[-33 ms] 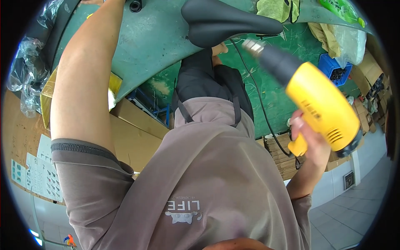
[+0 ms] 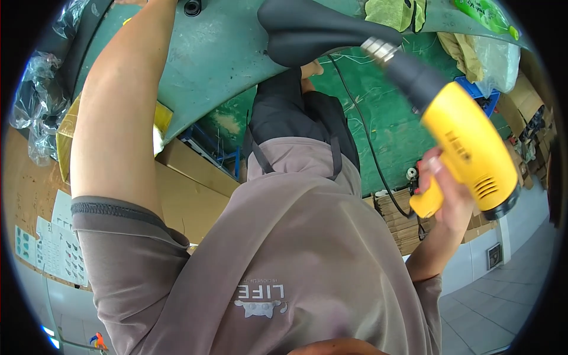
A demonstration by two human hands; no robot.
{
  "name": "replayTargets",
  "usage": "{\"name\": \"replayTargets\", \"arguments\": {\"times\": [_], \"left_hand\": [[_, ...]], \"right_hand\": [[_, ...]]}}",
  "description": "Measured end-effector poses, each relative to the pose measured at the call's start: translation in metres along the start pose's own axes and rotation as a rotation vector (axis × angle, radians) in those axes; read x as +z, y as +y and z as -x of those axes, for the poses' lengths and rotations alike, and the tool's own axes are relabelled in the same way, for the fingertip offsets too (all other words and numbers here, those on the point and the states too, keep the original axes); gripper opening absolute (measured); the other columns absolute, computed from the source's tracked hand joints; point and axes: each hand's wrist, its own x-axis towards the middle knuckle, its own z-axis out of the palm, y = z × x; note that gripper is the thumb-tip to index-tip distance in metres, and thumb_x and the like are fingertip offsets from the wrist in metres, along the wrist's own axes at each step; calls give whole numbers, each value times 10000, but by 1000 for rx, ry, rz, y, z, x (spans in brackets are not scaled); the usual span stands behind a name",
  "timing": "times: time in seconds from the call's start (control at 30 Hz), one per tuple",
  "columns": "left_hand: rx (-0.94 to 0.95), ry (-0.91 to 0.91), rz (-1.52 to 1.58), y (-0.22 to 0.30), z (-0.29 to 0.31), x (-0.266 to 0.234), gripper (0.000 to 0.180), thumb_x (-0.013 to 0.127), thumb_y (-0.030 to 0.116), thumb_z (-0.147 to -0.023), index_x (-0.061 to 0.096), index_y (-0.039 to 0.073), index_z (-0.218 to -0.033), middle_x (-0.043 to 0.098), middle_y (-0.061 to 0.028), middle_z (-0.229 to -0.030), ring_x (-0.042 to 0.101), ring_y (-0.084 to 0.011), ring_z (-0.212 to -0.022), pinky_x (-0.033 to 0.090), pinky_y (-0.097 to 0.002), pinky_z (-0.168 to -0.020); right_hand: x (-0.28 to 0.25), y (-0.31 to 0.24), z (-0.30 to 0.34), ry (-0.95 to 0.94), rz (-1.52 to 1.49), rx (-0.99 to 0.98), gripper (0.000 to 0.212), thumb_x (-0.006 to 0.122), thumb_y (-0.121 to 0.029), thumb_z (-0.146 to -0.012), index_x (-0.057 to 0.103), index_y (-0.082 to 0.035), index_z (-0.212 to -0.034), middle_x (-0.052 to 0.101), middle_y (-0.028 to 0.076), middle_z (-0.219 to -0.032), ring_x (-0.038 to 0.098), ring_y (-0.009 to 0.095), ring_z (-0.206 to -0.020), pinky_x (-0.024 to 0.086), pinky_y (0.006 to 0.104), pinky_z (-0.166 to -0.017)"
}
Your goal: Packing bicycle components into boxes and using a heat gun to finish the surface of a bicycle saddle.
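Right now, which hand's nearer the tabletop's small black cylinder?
Left hand: cut by frame top, just left of the cylinder. Right hand: far to its right, gripping the heat gun.

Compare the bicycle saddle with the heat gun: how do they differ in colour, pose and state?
The bicycle saddle is plain black, while the heat gun is mostly yellow. The saddle's nose points right, whereas the heat gun's metal nozzle points up and left. The right hand grips the heat gun; no hand is seen touching the saddle. Both have black on them.
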Motion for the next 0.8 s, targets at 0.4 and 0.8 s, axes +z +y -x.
{"name": "replayTargets", "arguments": {"times": [0.4, 0.8], "left_hand": [[-1, -26, 13, 0, 2, -5, 954, 558, 667, -1025, 324, 54, -1717, 295, -185, -1801, 210, -350, -1683, 171, -568, -1338], [-10, -20, 38, -1, 2, -3, 952, 559, 663, -1024, 325, 54, -1718, 291, -183, -1802, 198, -354, -1686, 166, -576, -1341]], "right_hand": [[4, -6, -4, 25, 49, -10, 143, 750, -27, -969, 700, 3, -1099, 708, 77, -916, 635, 136, -667, 497, 276, -591], [-9, 1, 11, -45, 202, 44, 212, 781, -26, -957, 690, -2, -1146, 708, 92, -941, 635, 135, -678, 490, 287, -580]]}}
